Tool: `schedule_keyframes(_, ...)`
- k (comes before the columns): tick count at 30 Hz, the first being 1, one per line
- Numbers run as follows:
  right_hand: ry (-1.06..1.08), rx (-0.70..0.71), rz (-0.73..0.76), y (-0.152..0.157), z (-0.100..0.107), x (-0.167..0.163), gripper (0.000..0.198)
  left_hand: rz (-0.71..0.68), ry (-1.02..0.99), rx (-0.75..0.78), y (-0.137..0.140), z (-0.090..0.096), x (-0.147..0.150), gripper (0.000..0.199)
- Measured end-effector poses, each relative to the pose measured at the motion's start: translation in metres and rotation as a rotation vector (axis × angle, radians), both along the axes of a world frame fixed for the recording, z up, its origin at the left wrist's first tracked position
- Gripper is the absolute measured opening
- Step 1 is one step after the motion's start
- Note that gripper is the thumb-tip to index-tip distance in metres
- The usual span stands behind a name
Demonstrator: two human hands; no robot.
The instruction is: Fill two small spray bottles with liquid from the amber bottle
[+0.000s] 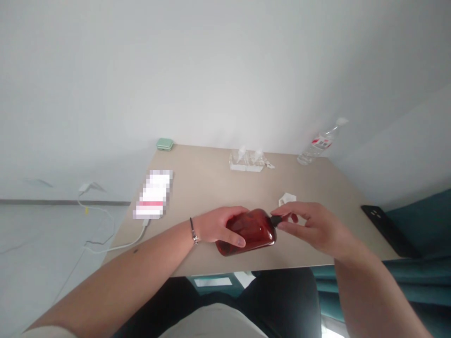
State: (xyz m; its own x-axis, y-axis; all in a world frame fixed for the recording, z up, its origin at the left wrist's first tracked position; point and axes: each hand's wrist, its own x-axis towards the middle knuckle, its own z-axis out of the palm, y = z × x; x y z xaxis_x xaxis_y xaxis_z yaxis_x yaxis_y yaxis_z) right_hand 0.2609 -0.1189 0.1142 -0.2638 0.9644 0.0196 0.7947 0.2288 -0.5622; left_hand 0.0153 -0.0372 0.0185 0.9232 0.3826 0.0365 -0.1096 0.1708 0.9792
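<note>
A dark red-brown, see-through bottle [255,230] lies tilted on its side over the front part of the table, its black neck piece [276,220] pointing right. My left hand [227,227] is wrapped round the bottle's body, thumb on the near side. At the neck, the fingertips of my right hand [310,224] pinch the black piece; whether it is a cap or a pump collar is partly hidden by the fingers. Just behind my right hand lies a small white object [287,198], partly covered by the fingers.
Along the back of the beige table [200,173] stand a green case [164,144], a clear container [246,161] and a clear plastic bottle [319,144]. A phone [153,195] with a white cable [136,239] lies left. A black phone-like object [387,230] lies at the right edge.
</note>
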Motion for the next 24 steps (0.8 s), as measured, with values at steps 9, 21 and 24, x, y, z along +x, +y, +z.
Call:
schedule_keyframes(9,-0.015,-0.055,0.035,-0.003,0.018,-0.005,0.028,0.009,0.009,0.009,0.0,0.0,-0.001,0.063)
schedule_keyframes(21,-0.046,-0.147,0.017,-0.003,0.023,-0.007,0.033,-0.008,-0.038,-0.048,-0.001,-0.004,0.001,0.065)
schedule_keyframes(24,-0.111,-0.172,-0.011,-0.003,0.021,-0.01,0.026,-0.007,-0.073,-0.062,-0.002,-0.004,0.001,0.064)
